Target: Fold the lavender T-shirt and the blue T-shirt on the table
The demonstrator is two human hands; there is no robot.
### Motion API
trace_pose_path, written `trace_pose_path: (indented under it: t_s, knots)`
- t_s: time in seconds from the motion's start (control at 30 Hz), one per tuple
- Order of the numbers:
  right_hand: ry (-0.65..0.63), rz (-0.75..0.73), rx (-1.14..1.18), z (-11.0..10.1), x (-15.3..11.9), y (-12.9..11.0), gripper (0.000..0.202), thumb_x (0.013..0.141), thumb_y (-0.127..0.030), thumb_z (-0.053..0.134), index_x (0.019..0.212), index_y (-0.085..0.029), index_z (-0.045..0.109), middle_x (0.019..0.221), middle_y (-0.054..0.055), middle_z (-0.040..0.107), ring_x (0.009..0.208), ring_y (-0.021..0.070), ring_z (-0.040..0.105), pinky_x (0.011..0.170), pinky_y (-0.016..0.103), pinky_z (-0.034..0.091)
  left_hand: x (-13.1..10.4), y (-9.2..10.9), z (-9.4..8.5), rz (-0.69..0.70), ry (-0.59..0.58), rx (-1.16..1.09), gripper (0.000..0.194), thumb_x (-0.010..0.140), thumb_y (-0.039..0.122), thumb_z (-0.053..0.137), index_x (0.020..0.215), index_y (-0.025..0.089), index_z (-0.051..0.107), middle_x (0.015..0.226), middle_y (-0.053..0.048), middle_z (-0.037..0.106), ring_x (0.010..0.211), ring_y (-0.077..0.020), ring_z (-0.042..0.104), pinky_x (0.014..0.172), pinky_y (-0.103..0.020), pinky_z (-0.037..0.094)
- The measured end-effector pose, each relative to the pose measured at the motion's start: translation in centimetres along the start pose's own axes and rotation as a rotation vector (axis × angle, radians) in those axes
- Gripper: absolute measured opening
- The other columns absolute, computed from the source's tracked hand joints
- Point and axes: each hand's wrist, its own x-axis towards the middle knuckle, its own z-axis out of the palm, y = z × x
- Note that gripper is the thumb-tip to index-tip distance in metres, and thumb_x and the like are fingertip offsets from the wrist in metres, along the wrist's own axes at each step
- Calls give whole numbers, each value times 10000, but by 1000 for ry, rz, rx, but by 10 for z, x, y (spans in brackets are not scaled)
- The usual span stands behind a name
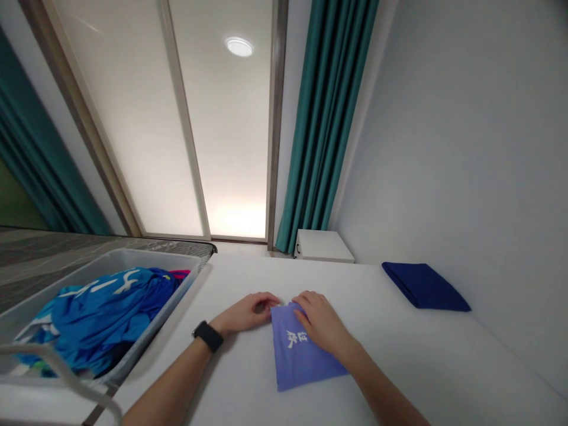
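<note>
A folded purple shirt (pixel 310 361) with white characters printed on it lies on the white table in front of me. My left hand (pixel 251 310), with a black watch (pixel 207 336) on its wrist, pinches the shirt's upper left corner between thumb and fingers. Over the upper right part of the shirt lies my right hand (pixel 322 322), its thumb on the cloth and its fingers curled at the top edge. The right hand and forearm hide part of the shirt's right side.
A translucent plastic bin (pixel 186 284) on the left holds a heap of blue clothes (pixel 102 307). A folded navy garment (pixel 423 287) rests on the table (pixel 248 384) near the right wall. Beyond the table's far edge stands a white cabinet (pixel 323 242). A pale cable (pixel 73 378) curves across the lower left.
</note>
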Motion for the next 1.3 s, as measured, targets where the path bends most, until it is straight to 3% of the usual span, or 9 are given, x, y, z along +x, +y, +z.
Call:
trace_pose_path:
  t_s: [0.13,0.27,0.37,0.47,0.67,0.8,0.97,1.13,1.3]
  knots:
    - [-96,66,-26,19,-6,0,473,1002,-433,321,1404,-228,464,1469,118,446,1371,251,352,1144,484,200,2,-6,6,-15,14,90,218,832,291,588,980,169,691,928,-38,684,813,-155,598,768,-259,465]
    - [-195,-52,32,15,5,16,511,1005,-462,286,1446,-239,416,1530,93,369,1433,208,256,1180,470,109,3,-11,11,-48,-21,47,140,808,262,598,868,152,661,828,-19,665,754,-144,582,703,-244,447]
    - [-246,-158,61,5,16,26,508,998,-444,317,1456,-241,401,1538,84,357,1438,196,247,1185,456,109,2,-8,11,-16,-17,19,132,811,251,589,910,170,620,817,2,634,742,-134,555,685,-236,429]
    - [-246,-172,49,-2,20,28,514,989,-434,349,1467,-248,381,1546,80,340,1441,199,242,1187,459,108,1,-3,10,8,-15,40,106,829,246,558,912,185,583,774,23,592,701,-122,517,657,-226,405]
    - [-144,-80,63,-3,-3,-6,497,976,-345,379,1443,-183,423,1528,101,369,1428,216,274,1195,447,116,0,2,8,10,-43,149,84,798,200,532,867,190,580,755,27,569,688,-122,501,658,-219,394]
    - [-219,-89,135,1,-25,-29,610,958,-426,423,1513,-212,286,1571,78,273,1447,221,227,1196,451,123,0,1,6,6,-43,152,99,766,165,535,844,185,593,737,29,563,674,-122,498,651,-219,389]
    - [-254,-91,133,8,-32,-30,639,974,-491,360,1531,-212,222,1591,60,186,1468,213,146,1205,455,40,-1,0,4,2,-46,145,89,753,153,539,817,179,596,750,24,559,673,-121,489,636,-216,380]
    - [-221,-97,124,10,-31,-31,600,991,-461,316,1528,-205,236,1583,55,219,1464,206,164,1206,458,50,-1,-6,3,-14,-57,152,73,763,159,542,813,173,595,737,25,548,656,-118,475,624,-216,371]
    - [-114,0,87,1,-27,-26,540,966,-387,386,1469,-191,389,1533,67,359,1408,218,323,1189,429,187,0,-8,4,3,-56,175,92,759,137,538,814,168,605,770,16,576,677,-118,496,634,-214,379]
